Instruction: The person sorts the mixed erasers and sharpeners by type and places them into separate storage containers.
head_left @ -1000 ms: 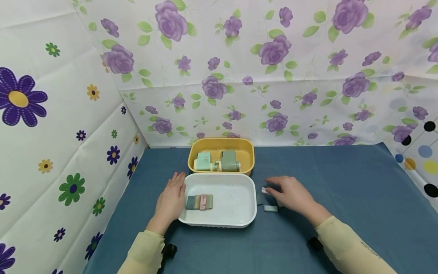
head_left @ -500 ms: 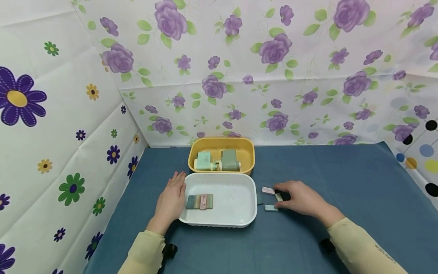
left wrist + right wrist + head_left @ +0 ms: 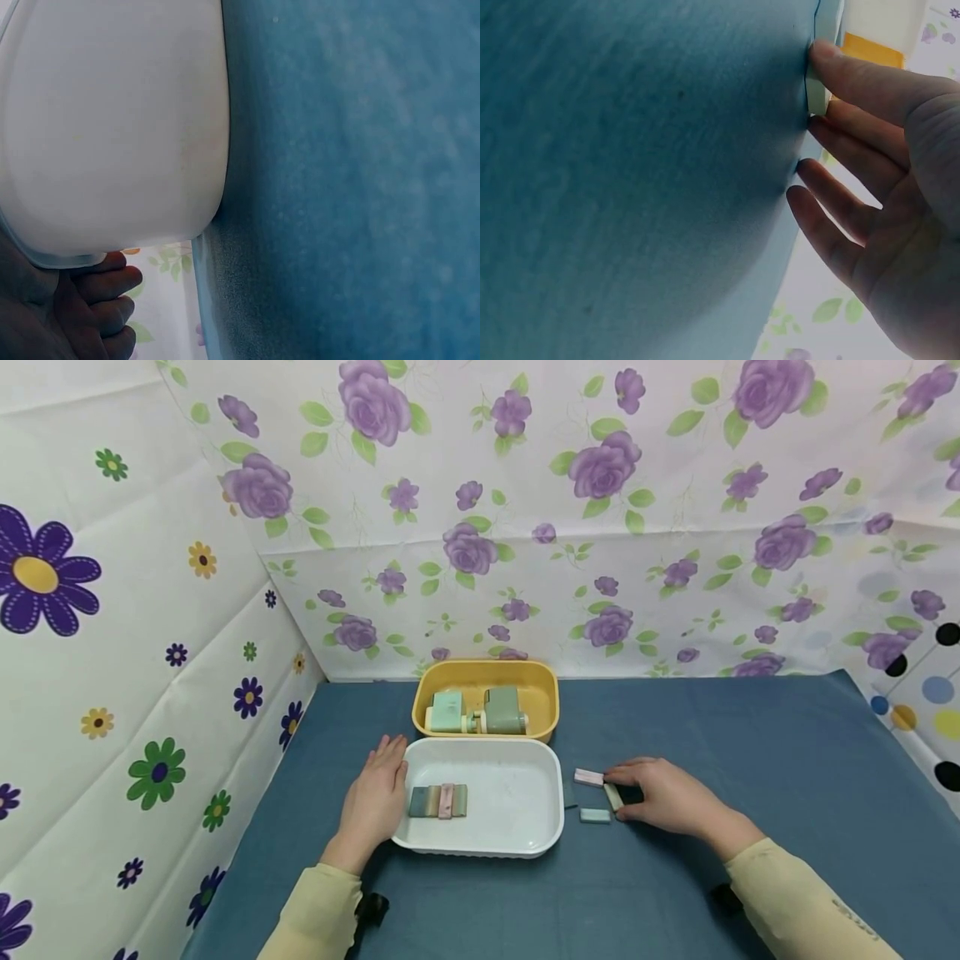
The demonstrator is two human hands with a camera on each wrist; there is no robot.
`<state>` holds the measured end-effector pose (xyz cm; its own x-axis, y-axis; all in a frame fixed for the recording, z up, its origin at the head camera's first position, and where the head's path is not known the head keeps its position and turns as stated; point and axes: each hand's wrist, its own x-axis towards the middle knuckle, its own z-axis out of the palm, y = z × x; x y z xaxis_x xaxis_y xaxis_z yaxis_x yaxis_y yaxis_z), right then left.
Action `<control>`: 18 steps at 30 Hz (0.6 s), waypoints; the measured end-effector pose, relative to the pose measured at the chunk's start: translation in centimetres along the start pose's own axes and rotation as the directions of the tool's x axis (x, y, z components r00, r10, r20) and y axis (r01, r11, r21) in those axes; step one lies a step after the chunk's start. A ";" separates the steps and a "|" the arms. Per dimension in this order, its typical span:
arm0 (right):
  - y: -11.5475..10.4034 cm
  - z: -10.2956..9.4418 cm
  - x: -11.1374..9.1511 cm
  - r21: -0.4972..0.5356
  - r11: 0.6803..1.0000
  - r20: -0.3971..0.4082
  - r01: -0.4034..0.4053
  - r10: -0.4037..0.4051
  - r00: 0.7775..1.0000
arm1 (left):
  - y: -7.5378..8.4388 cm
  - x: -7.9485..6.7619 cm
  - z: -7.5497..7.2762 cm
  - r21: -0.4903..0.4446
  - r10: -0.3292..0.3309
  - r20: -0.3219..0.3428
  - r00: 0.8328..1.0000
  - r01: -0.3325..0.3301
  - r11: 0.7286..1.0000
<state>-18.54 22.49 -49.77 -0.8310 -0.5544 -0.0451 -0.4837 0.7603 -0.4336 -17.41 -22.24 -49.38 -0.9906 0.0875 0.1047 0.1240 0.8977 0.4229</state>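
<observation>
My left hand [image 3: 374,793] rests with fairly straight fingers against the left rim of a white tray [image 3: 510,827]. In the left wrist view its fingers [image 3: 111,285] lie by the tray's underside. Inside the tray sits a row of small pastel blocks [image 3: 429,802], with a pink block [image 3: 446,802] across them. To the right of the tray, my right hand [image 3: 671,797] pinches a small pale green block [image 3: 613,797] between thumb and fingers, on the cloth. Beside it lie a pinkish-white block [image 3: 588,777] and a pale blue block [image 3: 595,816].
A yellow tub [image 3: 542,681] stands behind the white tray, touching or nearly so. It holds a mint boxy thing [image 3: 447,712] and a grey-green one [image 3: 502,710] with knob-like parts. Blue cloth [image 3: 480,910] covers the table; flowered sheets [image 3: 517,560] hang behind and left.
My right hand has moved right and slightly toward me, off the pinkish-white block and onto the pale green one, which has come into view. My left hand has stayed put.
</observation>
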 end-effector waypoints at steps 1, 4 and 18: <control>0.0 0.0 0.0 -0.001 1.000 0.000 0.000 0.000 1.000 | 0.0 0.0 0.0 0.001 -0.001 0.000 1.000 0.001 1.000; 0.0 -0.1 0.2 -0.005 1.000 0.002 -0.010 0.011 1.000 | 0.1 0.0 -0.1 0.000 -0.002 -0.001 1.000 0.002 1.000; -2.3 0.3 -0.3 -0.242 0.970 -0.089 0.028 -0.050 0.995 | 0.1 0.0 0.0 0.003 -0.005 -0.005 1.000 0.006 1.000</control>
<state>-17.13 20.81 -49.09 -0.8267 -0.5598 0.0567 -0.5585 0.8039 -0.2044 -17.44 -22.20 -49.32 -0.9910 0.0804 0.1068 0.1183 0.8995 0.4206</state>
